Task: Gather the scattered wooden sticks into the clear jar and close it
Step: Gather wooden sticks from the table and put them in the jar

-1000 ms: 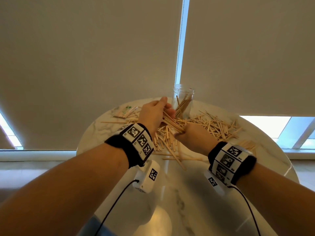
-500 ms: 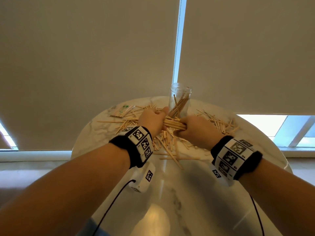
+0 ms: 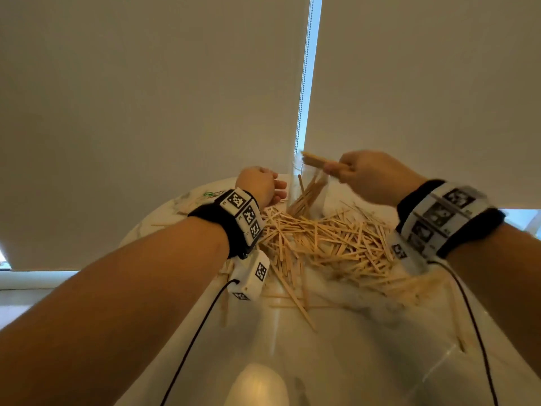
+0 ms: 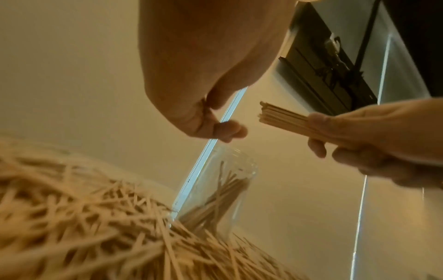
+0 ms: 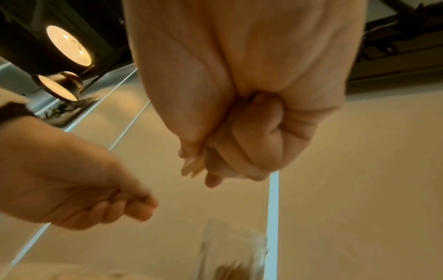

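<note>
Right hand (image 3: 371,178) grips stick bundle (image 3: 314,160) near-level, tips pointing left.

The jar (image 3: 318,198) stands on the table (image 3: 336,347) behind the sticks (image 3: 328,238)

Left hand (image 4: 203,79) at top, fingers curled, nothing visible in them. Right hand (image 4: 374,136) grips a bundle of thin pale wooden sticks (image 4: 282,121). Below them stands a clear cylindrical jar (image 4: 242,170), sticks leaning inside. A heap of loose pale sticks (image 4: 95,227) lies against its base.
</note>
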